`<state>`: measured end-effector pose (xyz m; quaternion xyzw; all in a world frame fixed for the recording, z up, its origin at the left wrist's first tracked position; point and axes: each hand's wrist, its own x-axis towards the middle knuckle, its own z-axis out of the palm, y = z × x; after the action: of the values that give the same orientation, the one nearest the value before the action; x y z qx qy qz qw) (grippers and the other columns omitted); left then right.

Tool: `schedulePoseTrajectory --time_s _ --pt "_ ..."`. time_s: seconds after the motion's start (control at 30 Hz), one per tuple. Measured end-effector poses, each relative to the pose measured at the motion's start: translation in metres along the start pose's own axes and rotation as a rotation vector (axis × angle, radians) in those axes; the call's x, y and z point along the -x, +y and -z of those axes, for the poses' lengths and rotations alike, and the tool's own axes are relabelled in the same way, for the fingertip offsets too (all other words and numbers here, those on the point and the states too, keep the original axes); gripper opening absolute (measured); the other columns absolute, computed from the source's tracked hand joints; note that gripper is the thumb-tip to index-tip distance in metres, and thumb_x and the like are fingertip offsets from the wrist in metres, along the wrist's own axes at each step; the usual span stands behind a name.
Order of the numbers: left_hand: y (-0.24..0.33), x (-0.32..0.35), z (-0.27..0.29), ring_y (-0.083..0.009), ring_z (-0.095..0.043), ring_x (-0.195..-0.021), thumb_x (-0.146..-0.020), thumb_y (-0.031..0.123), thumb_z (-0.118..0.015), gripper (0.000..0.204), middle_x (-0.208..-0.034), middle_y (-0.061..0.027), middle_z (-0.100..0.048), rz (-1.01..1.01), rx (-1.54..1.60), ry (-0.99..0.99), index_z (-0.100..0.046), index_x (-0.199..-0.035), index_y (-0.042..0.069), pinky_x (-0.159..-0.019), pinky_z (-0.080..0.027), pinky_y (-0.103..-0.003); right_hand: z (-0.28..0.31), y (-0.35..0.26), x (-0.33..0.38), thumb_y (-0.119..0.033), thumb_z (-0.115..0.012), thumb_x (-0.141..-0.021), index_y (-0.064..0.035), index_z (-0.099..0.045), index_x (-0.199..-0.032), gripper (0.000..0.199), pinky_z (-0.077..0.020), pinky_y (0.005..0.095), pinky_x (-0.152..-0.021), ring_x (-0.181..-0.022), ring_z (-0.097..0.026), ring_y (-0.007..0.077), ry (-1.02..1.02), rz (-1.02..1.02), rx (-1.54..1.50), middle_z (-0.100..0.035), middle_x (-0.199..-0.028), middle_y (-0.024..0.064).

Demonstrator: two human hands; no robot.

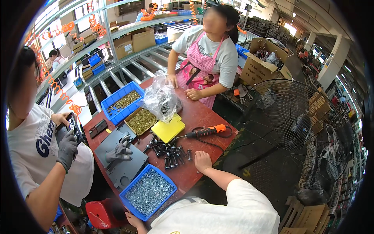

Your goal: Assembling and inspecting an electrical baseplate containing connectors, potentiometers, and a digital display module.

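Shirt [218, 218] | left hand [134, 220] beside blue bin [131, 208] | right hand [202, 161] half-curled on table [213, 149]

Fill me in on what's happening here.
The person's right hand rests on the red table beside black bolts; the left hand, partly hidden, is by a blue bin of small silvery parts. Across the table, a co-worker in a pink apron has one hand at a clear bag. At left, another co-worker, wearing a grey glove, holds a dark object.
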<state>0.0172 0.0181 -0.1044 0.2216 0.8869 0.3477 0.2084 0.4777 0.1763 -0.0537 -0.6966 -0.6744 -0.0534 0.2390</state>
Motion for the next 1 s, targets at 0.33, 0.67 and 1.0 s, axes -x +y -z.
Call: schedulePoseTrajectory --time_s 0.33,0.67,1.0 --pt "-0.01 -0.005 -0.002 -0.0356 -0.059 -0.094 -0.096 0.048 -0.032 0.061 -0.104 -0.0218 -0.063 0.057 0.071 0.001 -0.06 -0.107 -0.005 -0.083 -0.042 -0.04 0.0 -0.003 -0.006 -0.012 -0.055 -0.08 -0.0089 -0.052 -0.092 0.013 -0.0407 0.0378 -0.072 -0.082 -0.054 0.0253 -0.008 0.012 -0.016 -0.053 -0.083 0.0078" --pt "0.06 0.034 0.026 -0.0382 -0.06 -0.093 -0.093 0.053 -0.037 0.068 -0.104 -0.0265 -0.062 0.128 -0.076 -0.022 -0.06 -0.108 -0.01 -0.081 -0.045 -0.043 0.002 -0.004 -0.007 -0.012 -0.055 -0.081 -0.009 -0.052 -0.09 0.01 -0.0403 0.0375 -0.071 -0.081 -0.053 0.0249 -0.017 0.021 -0.028 -0.053 -0.082 0.0074" --pt "0.06 0.026 0.022 -0.0413 -0.058 -0.096 -0.093 0.056 -0.034 0.073 -0.107 -0.0282 -0.06 0.131 -0.089 -0.078 -0.059 -0.108 -0.011 -0.082 -0.044 -0.045 0.007 -0.001 -0.005 -0.013 -0.055 -0.081 -0.0083 -0.052 -0.091 0.011 -0.0403 0.038 -0.072 -0.083 -0.054 0.0253 -0.028 -0.011 -0.031 -0.053 -0.083 0.0077"
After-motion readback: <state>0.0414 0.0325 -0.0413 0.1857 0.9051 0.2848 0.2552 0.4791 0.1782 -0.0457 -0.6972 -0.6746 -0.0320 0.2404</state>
